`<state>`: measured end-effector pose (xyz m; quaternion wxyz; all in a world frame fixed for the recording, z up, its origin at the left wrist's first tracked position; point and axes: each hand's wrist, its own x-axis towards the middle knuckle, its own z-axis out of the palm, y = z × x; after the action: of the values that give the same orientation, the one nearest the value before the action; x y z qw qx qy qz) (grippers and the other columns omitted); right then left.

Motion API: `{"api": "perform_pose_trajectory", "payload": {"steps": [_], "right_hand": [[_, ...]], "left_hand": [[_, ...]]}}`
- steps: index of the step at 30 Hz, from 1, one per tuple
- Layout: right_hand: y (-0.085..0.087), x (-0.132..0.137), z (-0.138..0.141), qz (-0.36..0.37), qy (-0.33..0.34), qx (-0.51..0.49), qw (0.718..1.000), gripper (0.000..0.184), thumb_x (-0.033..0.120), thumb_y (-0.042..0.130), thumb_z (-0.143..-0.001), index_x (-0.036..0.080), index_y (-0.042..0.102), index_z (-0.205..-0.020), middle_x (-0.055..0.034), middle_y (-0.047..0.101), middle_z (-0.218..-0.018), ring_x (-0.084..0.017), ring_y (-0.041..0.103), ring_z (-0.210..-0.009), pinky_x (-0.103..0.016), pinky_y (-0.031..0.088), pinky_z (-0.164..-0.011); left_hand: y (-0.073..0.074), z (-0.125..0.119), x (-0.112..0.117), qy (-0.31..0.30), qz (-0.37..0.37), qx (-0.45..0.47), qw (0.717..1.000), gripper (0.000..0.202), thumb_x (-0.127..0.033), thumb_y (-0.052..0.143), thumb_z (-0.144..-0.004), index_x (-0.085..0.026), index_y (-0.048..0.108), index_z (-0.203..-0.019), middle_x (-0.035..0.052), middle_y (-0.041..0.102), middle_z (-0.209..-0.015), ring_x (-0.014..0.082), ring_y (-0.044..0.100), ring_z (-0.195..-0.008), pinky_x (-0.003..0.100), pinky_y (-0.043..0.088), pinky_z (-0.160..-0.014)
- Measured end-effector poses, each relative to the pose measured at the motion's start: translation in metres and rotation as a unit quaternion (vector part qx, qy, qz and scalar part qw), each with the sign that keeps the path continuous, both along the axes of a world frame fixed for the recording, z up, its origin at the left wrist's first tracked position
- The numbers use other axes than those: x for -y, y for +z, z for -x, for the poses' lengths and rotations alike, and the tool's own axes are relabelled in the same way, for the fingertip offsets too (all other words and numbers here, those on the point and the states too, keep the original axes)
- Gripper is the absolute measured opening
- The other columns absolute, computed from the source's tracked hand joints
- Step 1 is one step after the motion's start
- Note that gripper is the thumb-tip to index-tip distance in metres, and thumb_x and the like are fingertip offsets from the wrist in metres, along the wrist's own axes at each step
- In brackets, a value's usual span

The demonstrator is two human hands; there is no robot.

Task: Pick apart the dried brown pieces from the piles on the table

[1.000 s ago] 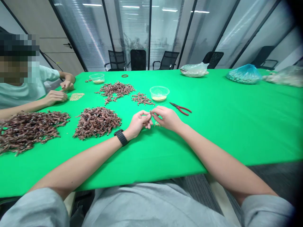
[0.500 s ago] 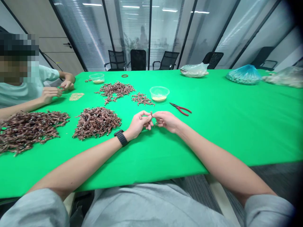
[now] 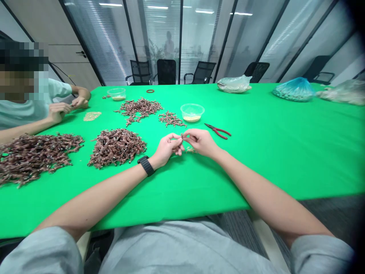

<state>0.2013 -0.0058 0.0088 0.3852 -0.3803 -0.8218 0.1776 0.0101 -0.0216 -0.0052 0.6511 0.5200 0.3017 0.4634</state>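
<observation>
Over the green cloth my left hand (image 3: 169, 147) pinches a small brown knobbly piece (image 3: 181, 136) between thumb and fingers. My right hand (image 3: 202, 141) meets it from the right, its thumb and forefinger closed at the same piece. What exactly the piece is, I cannot make out. Just below the right fingers lies a little scatter of pale bits (image 3: 191, 150). Beyond my hands stands a clear plastic bowl (image 3: 192, 110) with pale bits at its bottom. Red-handled pliers (image 3: 218, 131) rest to the right of it.
Heaps of similar brown pieces lie left: a near heap (image 3: 117, 148), a large heap (image 3: 37, 154), a far heap (image 3: 142, 107) and a small one (image 3: 172, 119). A co-worker's hands (image 3: 59, 112) work beside pale bits (image 3: 92, 116). Filled plastic bags (image 3: 293, 90) stand back right.
My right hand has risen slightly and turned, its fingers now arched over the piece, so more pale bits show beneath. My left hand stays nearly still. The co-worker's near hand shifted slightly left.
</observation>
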Motion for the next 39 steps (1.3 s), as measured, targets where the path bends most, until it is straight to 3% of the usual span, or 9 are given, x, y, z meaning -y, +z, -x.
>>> {"api": "perform_pose_trajectory", "payload": {"steps": [3,8,16,20,24,27,39], "right_hand": [[0.000,0.000,0.000,-0.016,0.007,0.017,1.000,0.019,0.033,0.056,-0.093,0.020,0.069,-0.097,0.0011,0.054,-0.069,-0.013,0.042,-0.061,-0.027,0.032,-0.061],[-0.001,0.004,0.005,0.006,-0.005,-0.010,1.000,0.015,0.033,0.058,-0.093,0.020,0.066,-0.091,0.0045,0.044,-0.061,-0.013,0.040,-0.057,-0.027,0.031,-0.060],[-0.003,0.008,0.012,0.049,-0.035,-0.062,0.996,0.014,0.032,0.059,-0.091,0.019,0.063,-0.088,0.0040,0.048,-0.061,-0.013,0.044,-0.056,-0.026,0.033,-0.058],[-0.003,0.005,0.008,-0.009,-0.031,-0.034,0.999,0.012,0.030,0.060,-0.091,0.020,0.066,-0.092,0.0031,0.050,-0.063,-0.014,0.044,-0.058,-0.027,0.035,-0.061],[-0.001,0.002,0.001,-0.078,0.013,0.013,0.997,0.015,0.025,0.055,-0.095,0.021,0.069,-0.095,-0.0045,0.067,-0.087,-0.017,0.058,-0.077,-0.029,0.042,-0.074],[0.001,0.000,-0.003,-0.098,0.032,0.052,0.993,0.018,0.023,0.052,-0.097,0.021,0.069,-0.101,-0.0072,0.070,-0.099,-0.020,0.062,-0.088,-0.030,0.044,-0.080],[0.001,0.000,-0.004,-0.126,0.054,0.067,0.988,0.013,0.022,0.054,-0.097,0.018,0.066,-0.100,-0.0068,0.069,-0.094,-0.018,0.060,-0.081,-0.028,0.042,-0.074]], "left_hand": [[0.001,0.000,0.000,0.004,0.002,-0.002,1.000,0.041,-0.042,0.079,-0.078,-0.016,0.053,-0.094,0.0024,0.070,-0.066,0.0102,0.060,-0.046,0.018,0.043,-0.045],[0.001,0.000,0.001,0.006,0.006,-0.004,1.000,0.042,-0.043,0.080,-0.077,-0.016,0.053,-0.093,0.0020,0.069,-0.065,0.0102,0.060,-0.046,0.018,0.041,-0.044],[0.002,0.001,0.000,0.011,0.008,0.002,1.000,0.040,-0.041,0.080,-0.078,-0.015,0.054,-0.093,0.0023,0.069,-0.066,0.0101,0.060,-0.046,0.018,0.041,-0.044],[0.001,0.001,-0.001,0.006,0.018,0.007,1.000,0.037,-0.040,0.079,-0.079,-0.015,0.056,-0.093,0.0026,0.069,-0.066,0.0100,0.060,-0.047,0.019,0.044,-0.045],[0.001,0.003,-0.003,-0.009,0.031,0.007,0.999,0.036,-0.039,0.079,-0.078,-0.014,0.058,-0.093,0.0024,0.069,-0.066,0.0091,0.058,-0.045,0.020,0.046,-0.046],[0.001,0.004,-0.005,-0.021,0.041,0.006,0.999,0.035,-0.038,0.079,-0.078,-0.014,0.058,-0.092,0.0020,0.068,-0.066,0.0080,0.057,-0.044,0.018,0.044,-0.044],[0.000,0.006,-0.007,-0.051,0.044,0.009,0.998,0.033,-0.037,0.079,-0.079,-0.013,0.058,-0.088,0.0011,0.068,-0.065,0.0069,0.056,-0.044,0.017,0.043,-0.044]]}}
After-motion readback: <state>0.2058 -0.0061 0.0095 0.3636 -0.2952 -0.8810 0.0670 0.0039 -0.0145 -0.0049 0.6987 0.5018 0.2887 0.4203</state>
